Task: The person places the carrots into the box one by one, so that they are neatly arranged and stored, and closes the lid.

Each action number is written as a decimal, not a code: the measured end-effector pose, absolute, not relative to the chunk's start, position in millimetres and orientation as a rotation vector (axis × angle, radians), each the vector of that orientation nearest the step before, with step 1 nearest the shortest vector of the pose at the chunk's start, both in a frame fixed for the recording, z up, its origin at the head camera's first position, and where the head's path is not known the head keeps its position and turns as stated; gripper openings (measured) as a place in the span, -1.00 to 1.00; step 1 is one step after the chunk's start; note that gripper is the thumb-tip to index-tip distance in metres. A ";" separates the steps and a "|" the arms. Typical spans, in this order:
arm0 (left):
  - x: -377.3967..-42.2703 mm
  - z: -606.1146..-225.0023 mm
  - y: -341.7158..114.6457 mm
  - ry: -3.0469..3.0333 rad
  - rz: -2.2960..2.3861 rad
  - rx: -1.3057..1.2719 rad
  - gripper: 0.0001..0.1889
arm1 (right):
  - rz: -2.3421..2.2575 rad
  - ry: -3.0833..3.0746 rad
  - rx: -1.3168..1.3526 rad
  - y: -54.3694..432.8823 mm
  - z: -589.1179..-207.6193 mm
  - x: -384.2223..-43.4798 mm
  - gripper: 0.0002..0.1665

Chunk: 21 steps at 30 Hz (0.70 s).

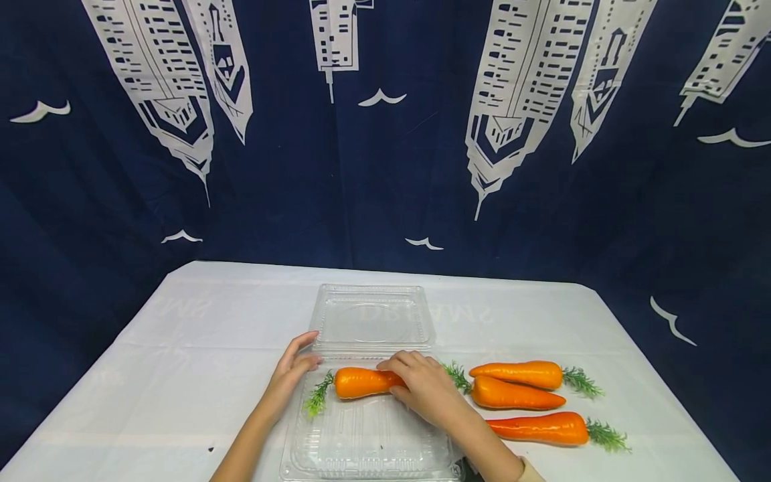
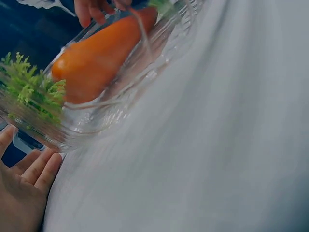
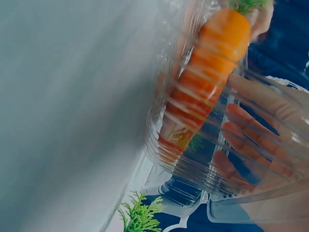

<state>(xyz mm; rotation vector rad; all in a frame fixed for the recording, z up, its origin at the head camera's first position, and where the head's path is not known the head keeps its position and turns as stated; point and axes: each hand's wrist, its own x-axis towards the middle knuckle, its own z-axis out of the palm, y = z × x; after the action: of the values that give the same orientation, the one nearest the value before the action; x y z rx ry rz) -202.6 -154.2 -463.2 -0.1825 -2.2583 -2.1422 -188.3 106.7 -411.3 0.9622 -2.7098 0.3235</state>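
Note:
An orange carrot (image 1: 363, 382) with green feathery leaves lies crosswise in the base of a clear plastic clamshell box (image 1: 373, 442), near its hinge. Over the carrot's thin right end is my right hand (image 1: 424, 391). Seen through the plastic in the right wrist view, its loosely bent fingers (image 3: 251, 130) lie beside the carrot (image 3: 217, 48), and I cannot tell how firmly they touch it. My left hand (image 1: 292, 375) is at the box's left edge by the hinge, fingers extended and thumb apart. In the left wrist view, that hand (image 2: 24, 193) shows nothing in its palm.
The box's lid (image 1: 373, 314) lies folded back on the white tablecloth (image 1: 199, 375). Three more carrots lie right of the box: one at the back (image 1: 524, 373), one in the middle (image 1: 512, 393), one in front (image 1: 548, 428). A dark blue curtain (image 1: 361, 181) hangs behind.

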 end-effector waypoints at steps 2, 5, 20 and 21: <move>-202.7 -463.1 -154.3 -2.264 -2.141 -0.178 -0.50 | 0.348 -2.714 0.948 108.2 -409.9 -187.3 -0.62; -203.0 -463.1 -154.4 -2.274 -2.135 -0.175 -0.50 | 0.389 -2.719 0.930 110.4 -407.5 -185.7 -0.63; -202.1 -462.6 -153.1 -2.276 -2.113 -0.153 -0.50 | 0.585 -2.718 0.794 120.3 -387.0 -174.8 -0.61; -202.4 -462.5 -153.0 -2.275 -2.113 -0.154 -0.50 | 0.586 -2.708 0.788 121.3 -385.6 -174.1 -0.61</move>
<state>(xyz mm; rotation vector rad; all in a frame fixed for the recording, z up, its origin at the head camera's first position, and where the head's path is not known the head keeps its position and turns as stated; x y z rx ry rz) -202.4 -153.0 -462.5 -0.1541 -2.2754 -2.1126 -174.1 121.3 -385.6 0.7880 -2.7081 0.5863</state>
